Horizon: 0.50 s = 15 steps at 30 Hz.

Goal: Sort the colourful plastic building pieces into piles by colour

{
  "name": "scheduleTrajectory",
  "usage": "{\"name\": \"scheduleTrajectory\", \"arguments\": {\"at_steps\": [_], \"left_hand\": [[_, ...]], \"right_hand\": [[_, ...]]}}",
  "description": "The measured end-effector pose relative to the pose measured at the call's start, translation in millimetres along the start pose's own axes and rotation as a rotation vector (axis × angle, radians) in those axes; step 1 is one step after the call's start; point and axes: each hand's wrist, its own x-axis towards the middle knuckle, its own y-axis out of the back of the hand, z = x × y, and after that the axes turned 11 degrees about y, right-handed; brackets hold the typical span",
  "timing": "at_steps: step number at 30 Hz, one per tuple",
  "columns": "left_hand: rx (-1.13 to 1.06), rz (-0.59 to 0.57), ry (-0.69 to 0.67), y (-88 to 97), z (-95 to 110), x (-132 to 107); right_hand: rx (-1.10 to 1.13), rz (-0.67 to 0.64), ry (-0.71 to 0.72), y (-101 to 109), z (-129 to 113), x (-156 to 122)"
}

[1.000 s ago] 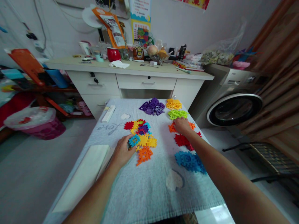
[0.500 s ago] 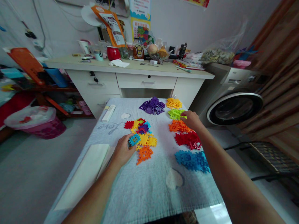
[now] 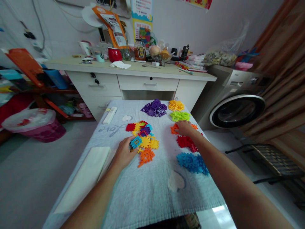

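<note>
My left hand (image 3: 126, 152) is closed around a blue square interlocking block (image 3: 136, 142), at the left side of a joined group of blocks. Yellow blocks (image 3: 145, 143), an orange block (image 3: 146, 156), a purple block (image 3: 145, 131) and a red block (image 3: 130, 127) make up this group. My right hand (image 3: 184, 128) is over the pile of orange blocks (image 3: 174, 128), its fingers bent together and pointing down; what lies between them is hidden. Just beyond it lies the lime green pile (image 3: 179, 116), and nearer to me the red pile (image 3: 186, 142).
On the cloth-covered table (image 3: 152, 190) are also a purple pile (image 3: 154, 108), a yellow pile (image 3: 176, 105), a blue pile (image 3: 192, 162) and a white box (image 3: 110, 115). A long white object (image 3: 83, 181) lies along the left edge. Behind stand a cabinet (image 3: 149, 84) and washing machine (image 3: 228, 92).
My right hand has moved from the lime green pile toward me, to the orange pile. My left hand keeps its hold on the blue block; the whole view has shifted slightly.
</note>
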Motion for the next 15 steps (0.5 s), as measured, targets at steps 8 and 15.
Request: {"name": "scheduleTrajectory", "arguments": {"at_steps": [8,15], "left_hand": [[0.027,-0.014,0.001,0.0,0,1],[0.027,-0.015,-0.003,-0.5,-1,1]], "right_hand": [[-0.002,0.083,0.037,-1,-17,-11],[0.177,0.221,-0.013,21,-16,-20]]}}
